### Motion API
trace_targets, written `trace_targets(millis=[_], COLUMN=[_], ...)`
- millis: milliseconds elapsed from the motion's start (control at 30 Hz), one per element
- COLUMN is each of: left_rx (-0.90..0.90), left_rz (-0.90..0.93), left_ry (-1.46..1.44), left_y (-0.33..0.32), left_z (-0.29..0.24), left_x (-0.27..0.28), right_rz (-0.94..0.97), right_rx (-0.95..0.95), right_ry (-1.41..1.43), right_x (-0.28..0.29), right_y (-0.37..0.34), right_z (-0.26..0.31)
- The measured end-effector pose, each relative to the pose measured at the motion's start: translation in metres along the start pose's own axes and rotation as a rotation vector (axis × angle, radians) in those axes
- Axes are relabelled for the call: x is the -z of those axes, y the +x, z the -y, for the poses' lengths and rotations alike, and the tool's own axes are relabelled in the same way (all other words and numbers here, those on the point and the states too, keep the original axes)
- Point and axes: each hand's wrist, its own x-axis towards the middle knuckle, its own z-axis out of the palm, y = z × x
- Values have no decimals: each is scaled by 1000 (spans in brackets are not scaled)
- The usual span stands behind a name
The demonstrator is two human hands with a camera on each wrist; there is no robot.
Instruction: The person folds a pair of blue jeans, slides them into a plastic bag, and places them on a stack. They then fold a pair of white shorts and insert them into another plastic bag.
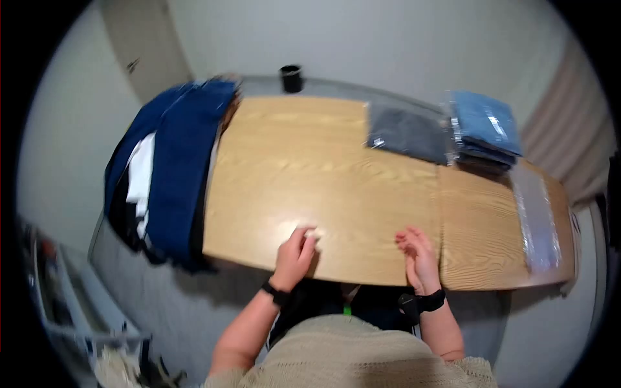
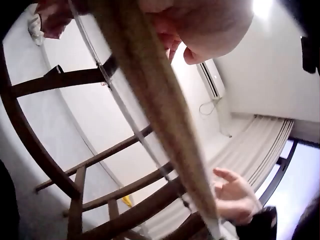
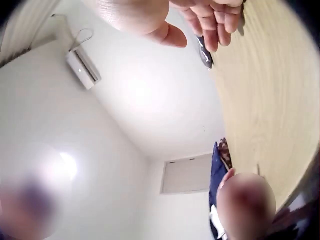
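Over the front edge of the wooden table, my left hand hovers with its fingers loosely bent. My right hand is at the same edge farther right, palm turned inward and fingers relaxed. In the right wrist view the right hand shows spread thumb and fingers with nothing in them. The left wrist view has the left hand above the table's edge, its fingertips partly hidden. Both hands are apart from the garments. A folded grey garment in a clear bag lies at the back right.
A stack of bagged folded garments, light blue on top, stands at the far right. Before it lies a clear plastic bag. Dark blue garments and a white one drape at the left. A black bin stands beyond the table.
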Motion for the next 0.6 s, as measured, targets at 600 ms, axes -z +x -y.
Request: trace_targets(millis=[600], left_rx=[284], left_rz=[-591], left_ry=[1570], left_y=[-19], left_z=[32], left_x=[265], right_rz=[-85], right_rx=[517], right_ry=[-507], right_x=[-20], right_y=[-20], right_z=[-60])
